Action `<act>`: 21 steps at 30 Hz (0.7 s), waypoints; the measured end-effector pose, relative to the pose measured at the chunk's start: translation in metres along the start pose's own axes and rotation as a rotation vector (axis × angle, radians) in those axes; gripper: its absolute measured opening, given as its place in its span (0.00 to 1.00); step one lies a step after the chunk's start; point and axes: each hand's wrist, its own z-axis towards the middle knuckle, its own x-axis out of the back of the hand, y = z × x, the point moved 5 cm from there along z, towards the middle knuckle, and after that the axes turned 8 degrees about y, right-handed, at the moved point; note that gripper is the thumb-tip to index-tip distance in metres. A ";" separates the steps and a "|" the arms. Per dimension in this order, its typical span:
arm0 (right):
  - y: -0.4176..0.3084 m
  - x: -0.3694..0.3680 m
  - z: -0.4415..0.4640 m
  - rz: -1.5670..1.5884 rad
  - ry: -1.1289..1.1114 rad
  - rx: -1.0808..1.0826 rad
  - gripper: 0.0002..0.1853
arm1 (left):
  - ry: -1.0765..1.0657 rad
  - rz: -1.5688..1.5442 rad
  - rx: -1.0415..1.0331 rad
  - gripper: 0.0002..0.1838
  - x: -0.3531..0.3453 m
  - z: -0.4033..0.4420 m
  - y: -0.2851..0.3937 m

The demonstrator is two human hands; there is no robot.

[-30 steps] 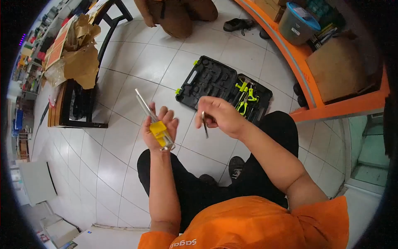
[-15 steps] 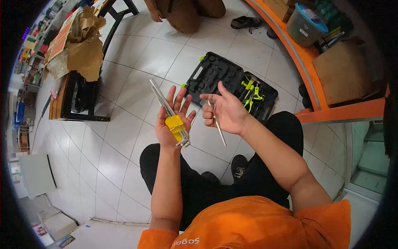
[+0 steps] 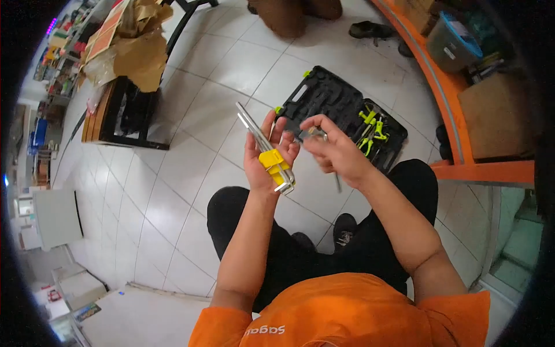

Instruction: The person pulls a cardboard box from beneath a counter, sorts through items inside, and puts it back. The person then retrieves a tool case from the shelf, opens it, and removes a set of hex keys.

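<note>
Across the palm of my left hand (image 3: 260, 165) rests a hex key set in a yellow holder (image 3: 270, 158), its long steel arms pointing up and left and its short bent ends towards my wrist. My fingers curl loosely beside it. My right hand (image 3: 341, 153) is closed, with thumb and index finger near each other, around a single hex key (image 3: 339, 183). Only the key's lower shaft shows clearly; motion blurs the fingers. Beyond both hands, an open black tool case (image 3: 332, 95) lies on the floor, with green-handled tools (image 3: 374, 130) in its right half.
An orange shelf (image 3: 442, 92) at the right carries a blue-lidded bucket (image 3: 454, 43) and a cardboard box (image 3: 491, 118). Brown paper (image 3: 139, 58) lies on a bench at left. Another person's knees (image 3: 283, 17) and a dark shoe (image 3: 370, 29) are at the far side.
My right hand has turned and closed its fingers more around the hex key. The view has shifted, so both hands and the case appear further right.
</note>
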 end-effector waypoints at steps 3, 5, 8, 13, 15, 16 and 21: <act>0.006 -0.005 0.000 -0.588 -0.022 0.411 0.13 | -0.006 -0.020 -0.057 0.34 -0.003 0.000 0.005; -0.009 -0.022 -0.016 -0.790 -0.041 0.463 0.17 | -0.054 -0.023 -0.089 0.34 -0.004 -0.001 0.007; -0.018 -0.044 -0.032 -0.978 -0.025 0.804 0.22 | 0.023 0.070 -0.160 0.33 -0.003 -0.004 0.012; 0.000 -0.039 -0.029 -1.146 0.040 0.874 0.19 | 0.109 0.129 -0.208 0.33 -0.005 -0.005 0.014; 0.000 -0.037 -0.027 -1.128 0.011 0.855 0.17 | 0.121 0.143 -0.210 0.33 -0.005 -0.006 0.016; 0.000 -0.036 -0.026 -1.094 0.002 0.856 0.16 | 0.109 0.172 -0.216 0.34 -0.005 -0.006 0.016; -0.002 -0.029 -0.017 -0.898 -0.061 0.749 0.15 | -0.056 0.330 -0.207 0.41 -0.003 -0.006 0.019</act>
